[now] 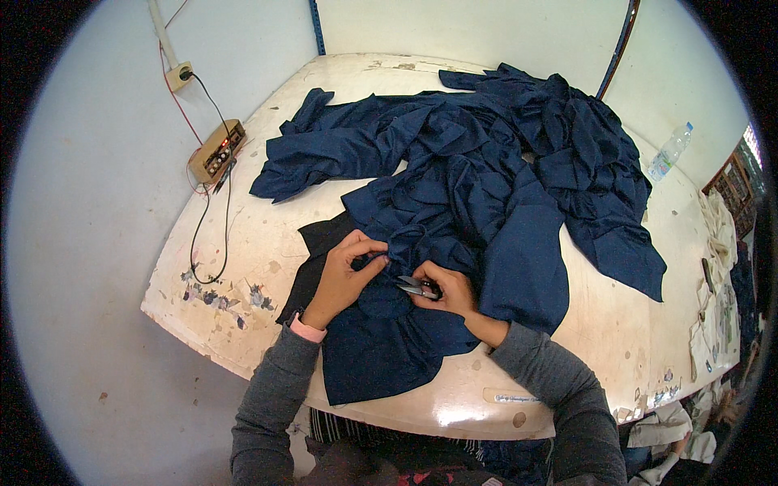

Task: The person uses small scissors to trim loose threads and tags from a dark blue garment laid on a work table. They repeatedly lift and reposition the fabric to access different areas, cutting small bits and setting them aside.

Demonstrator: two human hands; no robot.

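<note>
Dark navy cloth (pixel 381 356) lies bunched on the table in front of me, part of it hanging toward the front edge. My left hand (pixel 348 271) pinches a bit of this cloth between thumb and fingers. Close by on the right, my right hand (pixel 447 290) is closed around small metal thread snips (pixel 415 286), whose blades point left toward the pinched spot. The blades look slightly apart. Whether a thread lies between them is too small to tell. A black piece of cloth (pixel 312 263) shows beneath the navy cloth, beside my left wrist.
More navy garments (pixel 519 154) are heaped across the middle and back of the worn white table (pixel 592 356). A plastic bottle (pixel 671 151) stands at the far right. At the left, a brown box with knobs (pixel 217 152) trails a black cable (pixel 225 251). Pale cloths (pixel 717 283) hang along the right edge.
</note>
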